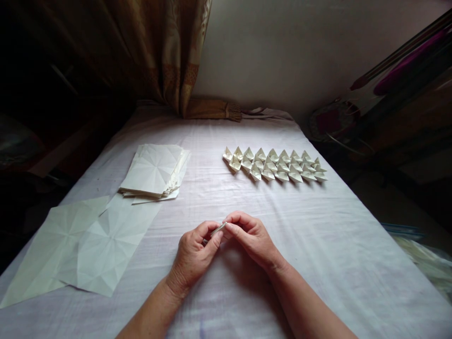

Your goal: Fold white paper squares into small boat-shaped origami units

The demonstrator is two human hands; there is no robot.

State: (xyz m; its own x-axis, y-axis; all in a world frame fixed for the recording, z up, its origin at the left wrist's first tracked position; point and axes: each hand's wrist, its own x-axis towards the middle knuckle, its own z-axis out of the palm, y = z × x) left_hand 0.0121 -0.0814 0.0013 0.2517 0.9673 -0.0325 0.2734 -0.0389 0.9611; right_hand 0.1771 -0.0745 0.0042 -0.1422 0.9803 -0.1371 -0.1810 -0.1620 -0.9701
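since the folded paper piece (pixel 219 229) is small and mostly covered by skin, edge control is the whole job here. it's held up over the pale cloth (pixel 201 174), near side, center. left hand (pixel 196 249) has one end pinched, thumb on the near side; right hand (pixel 254 240) pinches the other end, thumb against it too. so fingers (pixel 243 217) on both sides are closed on the paper. can't tell which fold it's at, too much hidden.

looks like creasing or shaping work, my read. tips: line up edges before pressing, let one hand anchor while the other runs the crease, pinch hardest at the corners, don't twist. layers will likely slip if both hands squeeze at once.

shape reference: rows of pointed folded paper units (pixel 273 165), beyond and to the right. crease reference: two loose creased sheets (pixel 109 245), near left, by the paper stack (pixel 151 167).
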